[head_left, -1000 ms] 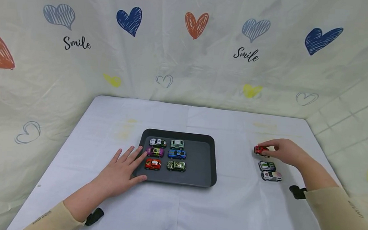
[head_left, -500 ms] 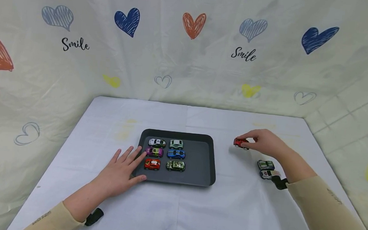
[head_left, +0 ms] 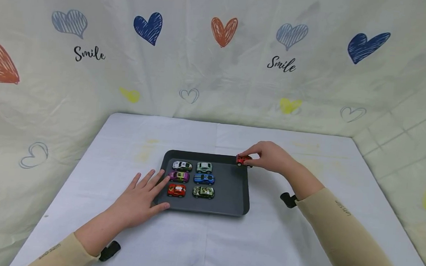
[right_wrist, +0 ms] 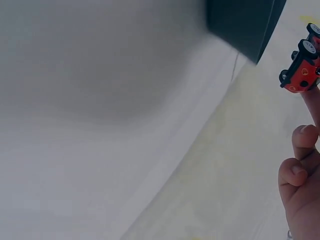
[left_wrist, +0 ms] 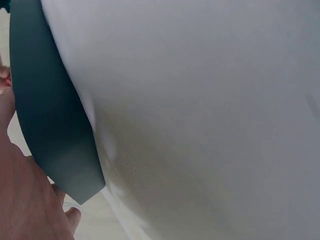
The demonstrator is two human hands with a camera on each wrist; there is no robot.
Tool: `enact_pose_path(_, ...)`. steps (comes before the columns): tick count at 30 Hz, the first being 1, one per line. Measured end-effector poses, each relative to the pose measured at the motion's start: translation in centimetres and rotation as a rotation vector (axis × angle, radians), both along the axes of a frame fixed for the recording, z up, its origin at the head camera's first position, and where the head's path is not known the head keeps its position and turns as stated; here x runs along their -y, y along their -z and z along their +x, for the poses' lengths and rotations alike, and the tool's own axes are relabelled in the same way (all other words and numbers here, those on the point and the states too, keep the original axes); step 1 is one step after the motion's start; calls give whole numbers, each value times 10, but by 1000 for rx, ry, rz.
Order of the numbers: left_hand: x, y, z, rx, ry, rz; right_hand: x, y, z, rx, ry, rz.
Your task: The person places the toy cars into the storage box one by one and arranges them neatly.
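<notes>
My right hand [head_left: 272, 156] pinches a red toy car [head_left: 243, 160] between thumb and fingertips, over the far right corner of a dark grey tray [head_left: 229, 192]. In the right wrist view the red car's black wheels show, raised beside the tray's edge. My left hand [head_left: 139, 204] lies with fingers spread and straight at the tray's left edge, touching it. On the tray stand two columns of toy cars: a white one [head_left: 182, 166], a purple one [head_left: 179, 177] and a red-orange one [head_left: 177, 190]; then a pale green one [head_left: 205, 167], a blue one [head_left: 204, 179] and a camouflage one [head_left: 203, 192].
White cloth covers the table [head_left: 205, 243]. A curtain [head_left: 254, 78] printed with hearts hangs behind it. My right sleeve [head_left: 334, 224] crosses the table's right side, where the two cars seen earlier are hidden. A black wrist device [head_left: 110, 250] sits by the left sleeve.
My right hand has carried the red car leftward from the table's right side to the tray's far right corner. My left hand has stayed at the tray's left edge.
</notes>
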State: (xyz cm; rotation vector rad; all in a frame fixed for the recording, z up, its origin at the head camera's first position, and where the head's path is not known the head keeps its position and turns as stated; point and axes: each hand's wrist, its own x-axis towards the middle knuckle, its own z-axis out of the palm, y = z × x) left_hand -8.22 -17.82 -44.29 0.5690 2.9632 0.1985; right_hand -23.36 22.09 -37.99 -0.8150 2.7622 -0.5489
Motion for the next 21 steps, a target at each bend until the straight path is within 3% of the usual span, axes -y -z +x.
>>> enact_pose_path(6,3,8,-1,-13,0,1,34,4,-4,-11,-101,22)
enact_pose_path(13,0,10,-3,-4,9,4,50,12,-6,-32,-166,70)
enact_pose_path(21,0,2,-1,0,4,-8,60,19,-4,-83,-193,149)
